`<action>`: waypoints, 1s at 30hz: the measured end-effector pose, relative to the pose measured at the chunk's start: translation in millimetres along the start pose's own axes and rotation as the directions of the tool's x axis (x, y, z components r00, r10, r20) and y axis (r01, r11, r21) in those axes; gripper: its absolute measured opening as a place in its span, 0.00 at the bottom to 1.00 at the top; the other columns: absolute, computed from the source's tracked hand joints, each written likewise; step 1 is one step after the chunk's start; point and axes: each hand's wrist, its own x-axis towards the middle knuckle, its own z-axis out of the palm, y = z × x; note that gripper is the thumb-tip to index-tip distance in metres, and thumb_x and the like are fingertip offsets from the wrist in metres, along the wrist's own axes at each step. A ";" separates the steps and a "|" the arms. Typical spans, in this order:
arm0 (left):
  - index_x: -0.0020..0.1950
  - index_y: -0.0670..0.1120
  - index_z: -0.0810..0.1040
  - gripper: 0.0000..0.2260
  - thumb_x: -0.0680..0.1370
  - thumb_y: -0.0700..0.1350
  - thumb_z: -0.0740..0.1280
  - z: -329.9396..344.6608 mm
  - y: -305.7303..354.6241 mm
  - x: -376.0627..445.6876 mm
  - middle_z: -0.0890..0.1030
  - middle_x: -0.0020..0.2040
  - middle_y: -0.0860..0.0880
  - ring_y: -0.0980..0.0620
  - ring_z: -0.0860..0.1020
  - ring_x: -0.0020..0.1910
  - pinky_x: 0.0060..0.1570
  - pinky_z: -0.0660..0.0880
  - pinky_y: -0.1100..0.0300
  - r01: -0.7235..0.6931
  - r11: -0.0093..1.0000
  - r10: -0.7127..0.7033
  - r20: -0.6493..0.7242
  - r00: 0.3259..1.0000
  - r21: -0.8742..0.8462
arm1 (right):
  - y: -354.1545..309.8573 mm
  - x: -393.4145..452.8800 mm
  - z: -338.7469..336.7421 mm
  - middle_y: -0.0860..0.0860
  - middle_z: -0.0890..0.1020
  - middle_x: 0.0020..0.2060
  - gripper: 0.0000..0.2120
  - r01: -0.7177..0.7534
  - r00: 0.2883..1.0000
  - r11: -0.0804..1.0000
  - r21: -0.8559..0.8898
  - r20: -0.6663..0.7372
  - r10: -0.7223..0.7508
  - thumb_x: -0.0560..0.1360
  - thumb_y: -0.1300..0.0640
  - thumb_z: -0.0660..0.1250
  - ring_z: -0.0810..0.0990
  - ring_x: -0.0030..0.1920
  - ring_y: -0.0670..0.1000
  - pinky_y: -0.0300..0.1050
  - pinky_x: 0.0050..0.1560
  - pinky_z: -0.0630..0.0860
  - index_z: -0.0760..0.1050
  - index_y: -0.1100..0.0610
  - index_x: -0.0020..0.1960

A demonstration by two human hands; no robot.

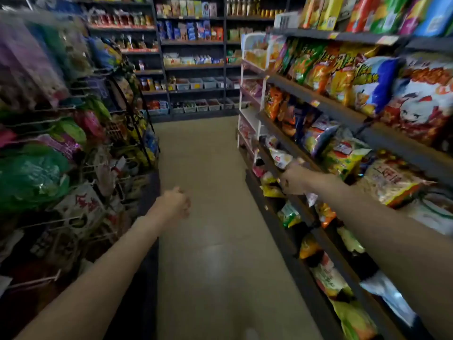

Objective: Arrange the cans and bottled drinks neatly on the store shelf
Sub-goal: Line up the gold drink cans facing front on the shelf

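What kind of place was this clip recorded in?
A small grocery or convenience store aisle: snack bags fill the dark shelves on the right, boxed goods line the far shelving, and price tags sit on the shelf edges.
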 end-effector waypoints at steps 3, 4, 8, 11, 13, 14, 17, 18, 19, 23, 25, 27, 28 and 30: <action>0.57 0.39 0.78 0.11 0.78 0.42 0.63 -0.5 -8.9 49.5 0.71 0.57 0.40 0.39 0.72 0.57 0.56 0.72 0.48 0.001 1.000 -0.005 -0.127 0.992 -0.026 | 12.8 50.6 -13.7 0.61 0.73 0.61 0.13 -0.004 0.988 0.998 0.064 -0.153 0.014 0.81 0.59 0.57 0.70 0.62 0.59 0.47 0.61 0.65 0.75 0.62 0.59; 0.57 0.38 0.78 0.11 0.77 0.41 0.64 -1.5 -10.5 72.2 0.71 0.57 0.40 0.38 0.72 0.57 0.55 0.71 0.49 -0.013 0.999 0.008 -0.157 0.988 -0.031 | 18.9 75.0 -20.2 0.62 0.73 0.62 0.14 -0.004 0.985 0.996 0.085 -0.171 0.018 0.80 0.58 0.58 0.68 0.64 0.61 0.48 0.62 0.64 0.75 0.62 0.61; 0.60 0.38 0.76 0.12 0.77 0.40 0.64 -4.3 -11.5 164.4 0.69 0.63 0.40 0.39 0.71 0.61 0.59 0.66 0.56 -0.069 0.996 0.066 -0.076 0.995 -0.050 | 42.9 185.6 -31.3 0.61 0.67 0.62 0.13 0.078 0.975 0.990 0.117 -0.215 -0.051 0.78 0.57 0.62 0.67 0.63 0.64 0.51 0.65 0.63 0.75 0.61 0.60; 0.64 0.40 0.72 0.14 0.78 0.41 0.64 -17.5 -20.0 229.3 0.65 0.68 0.42 0.42 0.69 0.65 0.60 0.64 0.59 -0.070 0.994 0.074 0.037 0.997 -0.089 | 46.2 262.0 -47.7 0.62 0.65 0.64 0.15 0.105 0.989 0.986 0.128 -0.120 -0.090 0.77 0.58 0.62 0.64 0.65 0.65 0.52 0.67 0.63 0.74 0.61 0.62; 0.64 0.42 0.72 0.14 0.79 0.42 0.63 -24.0 -32.4 266.6 0.65 0.68 0.43 0.43 0.69 0.65 0.59 0.64 0.59 -0.052 0.992 0.060 0.061 0.996 -0.117 | 38.7 313.1 -55.2 0.62 0.69 0.59 0.15 0.118 0.992 0.979 0.164 -0.069 -0.108 0.78 0.59 0.60 0.61 0.68 0.62 0.50 0.68 0.62 0.73 0.63 0.63; 0.64 0.42 0.72 0.14 0.79 0.43 0.64 -26.2 -42.1 286.5 0.66 0.67 0.43 0.44 0.70 0.64 0.59 0.64 0.59 -0.044 0.990 0.051 0.057 0.997 -0.131 | 32.6 341.5 -58.1 0.63 0.71 0.56 0.14 0.130 0.991 0.970 0.206 -0.055 -0.121 0.78 0.60 0.60 0.61 0.68 0.60 0.51 0.67 0.62 0.72 0.64 0.62; 0.62 0.42 0.74 0.14 0.78 0.43 0.64 -29.0 -80.8 353.5 0.68 0.65 0.43 0.44 0.70 0.63 0.59 0.65 0.58 -0.013 0.987 0.022 0.056 0.998 -0.158 | 10.7 423.4 -68.9 0.65 0.75 0.58 0.14 0.179 0.984 0.920 0.349 -0.073 -0.163 0.78 0.60 0.60 0.62 0.68 0.61 0.51 0.66 0.64 0.73 0.64 0.61; 0.62 0.42 0.74 0.14 0.78 0.43 0.64 -30.0 -94.8 380.7 0.68 0.65 0.43 0.43 0.70 0.64 0.59 0.66 0.58 -0.004 0.987 0.014 0.058 0.998 -0.162 | 4.7 452.7 -74.6 0.64 0.74 0.57 0.14 0.186 0.982 0.899 0.396 -0.093 -0.162 0.78 0.61 0.61 0.62 0.69 0.60 0.50 0.66 0.64 0.74 0.65 0.62; 0.62 0.42 0.74 0.13 0.78 0.43 0.64 -31.5 -109.1 410.6 0.68 0.65 0.43 0.43 0.70 0.64 0.59 0.66 0.58 -0.002 0.987 0.011 0.055 0.998 -0.162 | 1.0 481.5 -82.4 0.64 0.74 0.57 0.15 0.189 0.981 0.883 0.429 -0.111 -0.156 0.78 0.61 0.61 0.61 0.70 0.60 0.48 0.66 0.63 0.74 0.64 0.62; 0.61 0.41 0.76 0.13 0.78 0.42 0.64 -53.3 -157.5 530.5 0.70 0.63 0.42 0.43 0.70 0.64 0.59 0.65 0.58 0.046 0.966 -0.048 -0.001 0.999 -0.255 | 6.4 592.3 -121.7 0.63 0.70 0.64 0.12 0.178 0.975 0.790 0.587 -0.213 -0.061 0.77 0.59 0.65 0.64 0.70 0.58 0.43 0.66 0.61 0.77 0.59 0.59; 0.59 0.41 0.77 0.12 0.77 0.41 0.65 -72.6 -177.1 583.4 0.72 0.61 0.40 0.42 0.71 0.63 0.59 0.65 0.58 0.073 0.946 -0.078 -0.002 0.997 -0.315 | 16.0 648.1 -143.2 0.60 0.73 0.63 0.06 0.138 0.971 0.693 0.707 -0.235 0.046 0.76 0.57 0.65 0.70 0.66 0.56 0.47 0.64 0.68 0.78 0.53 0.52; 0.58 0.41 0.78 0.11 0.77 0.41 0.65 -97.7 -195.4 638.3 0.73 0.59 0.40 0.42 0.71 0.61 0.58 0.65 0.59 0.082 0.933 -0.087 0.002 0.996 -0.352 | 27.0 701.4 -169.6 0.57 0.78 0.58 0.06 0.086 0.962 0.569 0.818 -0.216 0.166 0.75 0.58 0.65 0.76 0.58 0.54 0.51 0.60 0.74 0.79 0.55 0.51; 0.58 0.41 0.78 0.11 0.77 0.41 0.65 -111.5 -202.5 665.2 0.74 0.58 0.40 0.42 0.72 0.61 0.57 0.65 0.60 0.085 0.926 -0.093 -0.006 0.996 -0.368 | 32.0 727.2 -183.4 0.56 0.79 0.54 0.07 0.071 0.957 0.507 0.859 -0.202 0.207 0.76 0.59 0.65 0.77 0.55 0.53 0.51 0.58 0.76 0.79 0.58 0.52; 0.56 0.42 0.80 0.10 0.77 0.41 0.65 -133.0 -218.5 722.2 0.74 0.56 0.40 0.43 0.74 0.58 0.55 0.66 0.61 0.089 0.910 -0.115 -0.040 0.993 -0.405 | 40.9 778.3 -210.7 0.54 0.78 0.48 0.09 0.078 0.950 0.411 0.908 -0.193 0.245 0.76 0.61 0.64 0.77 0.48 0.51 0.45 0.48 0.79 0.78 0.61 0.54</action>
